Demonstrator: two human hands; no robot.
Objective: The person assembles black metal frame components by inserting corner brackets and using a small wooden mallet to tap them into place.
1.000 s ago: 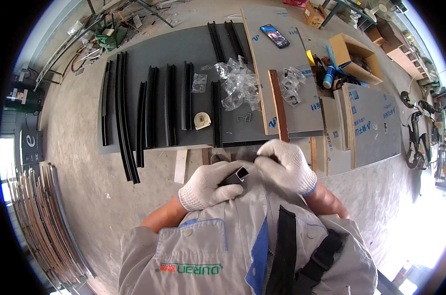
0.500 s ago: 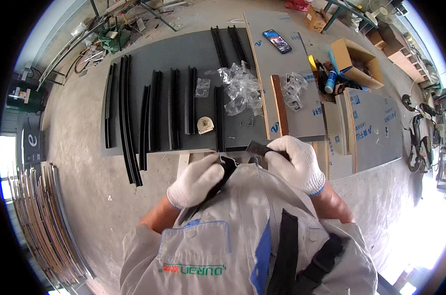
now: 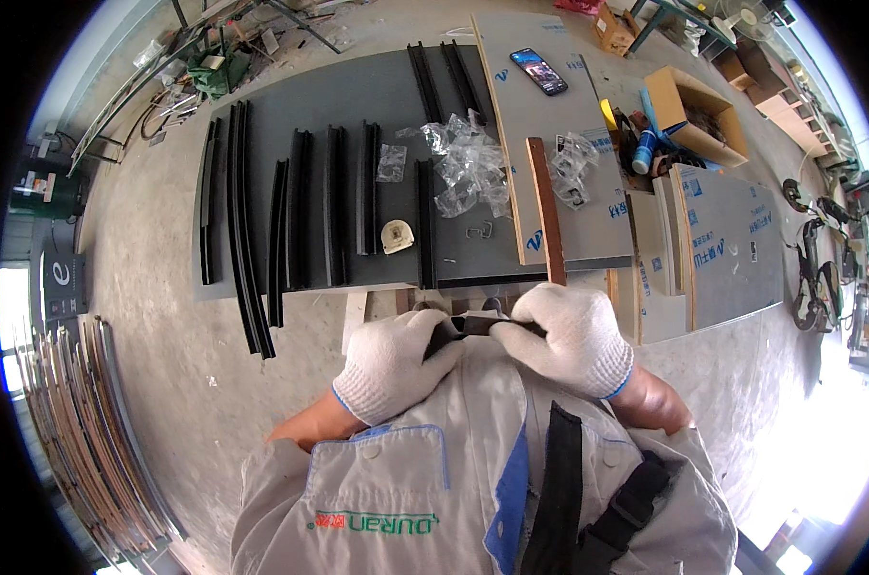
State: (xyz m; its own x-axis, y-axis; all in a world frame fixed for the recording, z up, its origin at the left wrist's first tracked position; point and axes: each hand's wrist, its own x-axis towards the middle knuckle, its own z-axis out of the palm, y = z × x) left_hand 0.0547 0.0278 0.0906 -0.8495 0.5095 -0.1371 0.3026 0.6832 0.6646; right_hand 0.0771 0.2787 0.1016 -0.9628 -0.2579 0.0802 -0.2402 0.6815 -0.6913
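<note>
Close in front of my chest, my left hand [image 3: 392, 364] and my right hand [image 3: 571, 339], both in white knitted gloves, are brought together. My right fingers pinch a short dark flat strip [image 3: 479, 326]. Its free end meets a black piece [image 3: 442, 337] gripped in my left hand; most of that piece is hidden by the glove, and its kind is unclear. Past my hands, a black grooved rail [image 3: 425, 220] lies on the grey board [image 3: 300, 91], with several similar rails to its left. Beside it rests a small cream, rounded object [image 3: 396, 237].
Crumpled clear plastic bags [image 3: 468, 168] lie on the board. At right, a raised panel [image 3: 506, 105] carries a phone [image 3: 538, 72] and a reddish-brown bar [image 3: 546, 211]. An open cardboard box [image 3: 695, 115] and blue can [image 3: 644, 151] stand beyond. Long strips [image 3: 94, 431] lean at far left.
My hands have moved toward each other, bringing the dark strip in my right hand up against the black piece in my left. The things on the board keep their places.
</note>
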